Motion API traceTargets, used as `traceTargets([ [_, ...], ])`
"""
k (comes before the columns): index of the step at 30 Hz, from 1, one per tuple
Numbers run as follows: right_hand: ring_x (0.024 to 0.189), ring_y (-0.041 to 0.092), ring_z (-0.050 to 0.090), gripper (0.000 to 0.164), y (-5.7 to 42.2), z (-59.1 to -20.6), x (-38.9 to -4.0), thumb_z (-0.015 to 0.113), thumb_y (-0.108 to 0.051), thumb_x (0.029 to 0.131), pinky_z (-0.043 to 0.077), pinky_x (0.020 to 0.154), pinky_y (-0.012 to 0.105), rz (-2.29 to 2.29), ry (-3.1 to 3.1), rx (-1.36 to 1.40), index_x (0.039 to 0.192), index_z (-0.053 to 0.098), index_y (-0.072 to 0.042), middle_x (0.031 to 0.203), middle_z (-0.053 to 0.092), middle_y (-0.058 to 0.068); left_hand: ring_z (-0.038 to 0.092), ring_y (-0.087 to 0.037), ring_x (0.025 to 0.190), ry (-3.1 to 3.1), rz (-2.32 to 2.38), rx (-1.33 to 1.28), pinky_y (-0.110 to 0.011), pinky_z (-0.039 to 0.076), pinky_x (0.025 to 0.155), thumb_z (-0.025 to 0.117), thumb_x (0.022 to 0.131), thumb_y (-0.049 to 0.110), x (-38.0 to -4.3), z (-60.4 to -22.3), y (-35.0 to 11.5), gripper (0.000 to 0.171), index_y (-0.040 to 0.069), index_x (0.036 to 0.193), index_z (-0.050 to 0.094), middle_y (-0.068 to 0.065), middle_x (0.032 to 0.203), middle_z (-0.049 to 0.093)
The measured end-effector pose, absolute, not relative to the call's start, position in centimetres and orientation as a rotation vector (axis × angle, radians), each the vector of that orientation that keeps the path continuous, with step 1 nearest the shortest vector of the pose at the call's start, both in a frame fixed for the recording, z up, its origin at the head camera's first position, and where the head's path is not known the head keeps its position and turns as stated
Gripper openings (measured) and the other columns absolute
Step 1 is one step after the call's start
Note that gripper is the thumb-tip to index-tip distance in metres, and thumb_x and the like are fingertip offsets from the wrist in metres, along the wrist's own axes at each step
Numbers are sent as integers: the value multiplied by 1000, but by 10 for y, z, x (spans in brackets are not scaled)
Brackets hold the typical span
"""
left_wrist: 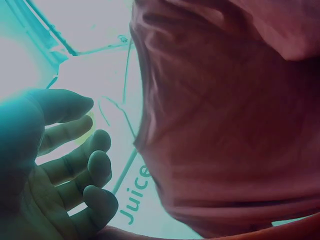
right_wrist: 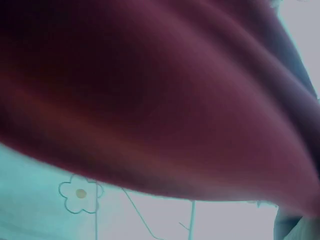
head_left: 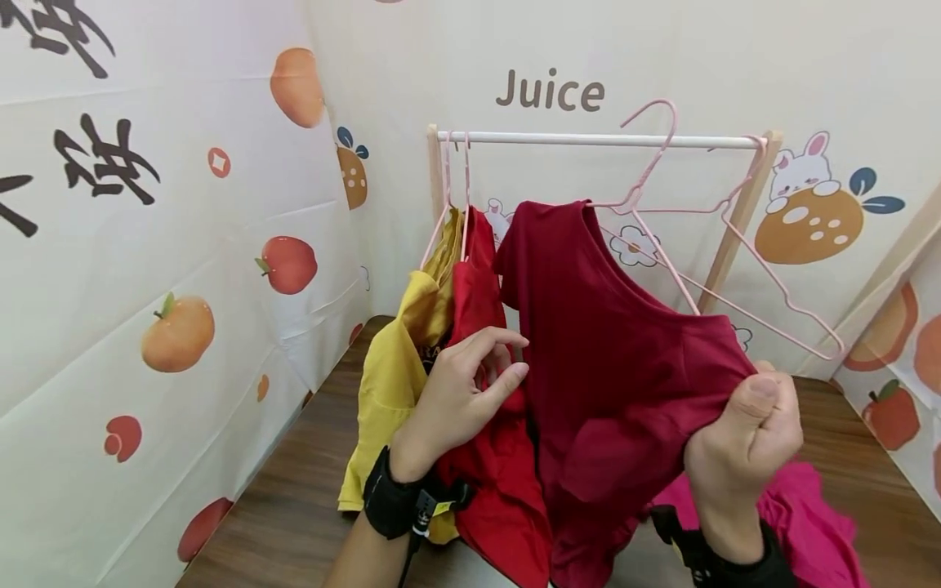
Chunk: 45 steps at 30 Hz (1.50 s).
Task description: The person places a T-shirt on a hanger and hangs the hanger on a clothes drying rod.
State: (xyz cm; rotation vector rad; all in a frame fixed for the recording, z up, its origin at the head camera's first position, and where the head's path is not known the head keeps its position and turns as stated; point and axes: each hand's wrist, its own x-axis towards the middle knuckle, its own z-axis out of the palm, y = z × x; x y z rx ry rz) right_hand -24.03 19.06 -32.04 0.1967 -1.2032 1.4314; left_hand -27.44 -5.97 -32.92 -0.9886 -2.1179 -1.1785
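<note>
A dark red T-shirt (head_left: 603,359) is draped on a pink hanger (head_left: 647,175), whose hook stands in front of and above the rail. My right hand (head_left: 746,441) grips the T-shirt by its right-hand sleeve, thumb on top. My left hand (head_left: 466,392) holds nothing; its loosely bent fingers are at the garment's left edge. In the left wrist view, a gap shows between the left fingers (left_wrist: 100,165) and the red cloth (left_wrist: 225,125). Cloth (right_wrist: 165,115) fills most of the right wrist view, where the right hand's grip is hidden.
A rack with a white rail (head_left: 544,139) stands behind. Yellow (head_left: 390,384) and bright red (head_left: 485,465) garments hang at its left on pink hangers. A bare pink hanger (head_left: 782,290) hangs at the right end. Bright pink cloth (head_left: 809,514) lies on the wooden table (head_left: 294,498).
</note>
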Motion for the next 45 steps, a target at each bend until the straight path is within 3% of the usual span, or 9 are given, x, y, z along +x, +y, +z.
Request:
traceTargets([
  [3,58,6,31,34,187,-325,-257,42,-11,99,25,57,18,1389,-1221,139,65,48,-14,63,37,-4,50,-2,65,-2116,-1195,-994,-21,46,59,59,96,26,-275,-331,-59,19,18,113,61,6,77,57],
  [7,58,5,28,32,180,-325,-282,42,-14,98,21,56,20,1292,-1302,110,69,46,-28,63,34,-5,50,-2,65,-2113,-1207,-1010,-19,45,59,59,96,25,-274,-331,-58,18,17,112,61,6,77,57],
  [15,57,6,27,31,153,-318,-318,40,-19,98,19,56,21,1178,-1334,145,73,39,-37,64,32,-8,50,0,66,-2112,-1234,-1054,-21,47,60,58,96,25,-273,-326,-56,16,19,110,61,9,75,55],
  [19,56,7,28,36,139,-319,-327,41,-25,99,20,56,21,1135,-1329,143,64,40,-17,63,33,-3,50,0,66,-2114,-1237,-1057,-25,49,59,58,96,25,-272,-324,-56,15,19,110,61,8,75,55],
  [22,58,12,30,42,127,-322,-332,42,-25,99,22,58,23,1095,-1361,128,68,40,2,64,34,5,50,-1,65,-2116,-1237,-1060,-27,49,58,57,97,25,-271,-324,-56,15,18,110,61,7,74,55],
  [23,58,14,31,41,124,-324,-333,42,-24,99,22,59,24,1081,-1377,118,69,40,4,64,34,7,50,-1,65,-2116,-1236,-1060,-26,48,58,57,97,25,-270,-324,-56,15,18,109,61,7,74,55],
  [27,58,20,32,38,116,-333,-337,42,-23,100,22,58,25,1008,-1451,51,72,43,3,66,34,13,50,-2,64,-2118,-1236,-1054,-22,47,57,57,97,25,-268,-324,-56,15,18,109,62,6,73,55],
  [35,51,24,35,48,106,-345,-340,37,-35,102,21,48,33,852,-1559,-11,71,46,1,64,39,14,49,-2,63,-2120,-1229,-1044,-18,45,57,57,97,24,-266,-323,-58,15,18,109,62,5,72,55],
  [45,50,27,45,36,94,-348,-335,46,-28,98,28,46,36,867,-1723,53,74,51,-3,64,48,12,50,-3,63,-2130,-1217,-1032,-21,47,56,57,97,25,-266,-323,-62,16,17,110,62,4,72,56],
])
